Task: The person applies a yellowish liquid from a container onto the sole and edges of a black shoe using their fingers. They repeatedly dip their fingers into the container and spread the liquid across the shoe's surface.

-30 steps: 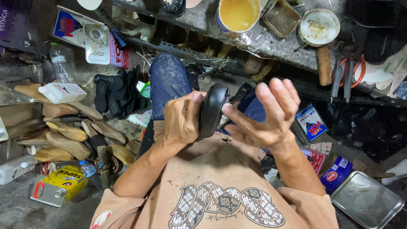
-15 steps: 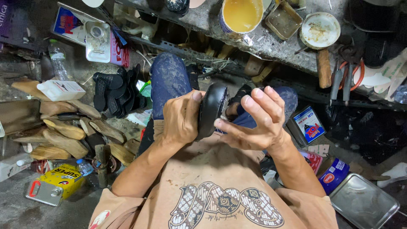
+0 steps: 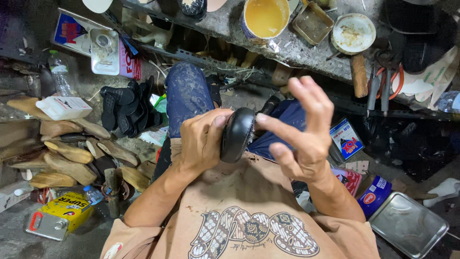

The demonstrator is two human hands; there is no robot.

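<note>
Two hands are engaged with the black shoe (image 3: 238, 133), which is held upright over the lap, its long axis running away from the body. It is gripped by the left hand (image 3: 201, 143); the right hand (image 3: 302, 129) is spread open, one fingertip touching its rim. Since half a second ago, that hand has been lifted and uncurled.

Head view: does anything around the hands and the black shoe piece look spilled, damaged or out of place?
Nothing looks spilled. The left hand grips the black shoe piece and the right hand touches it with a fingertip. The yellow can lies on its side on the floor, capped, beside a loose heap of wooden shoe lasts.
</note>
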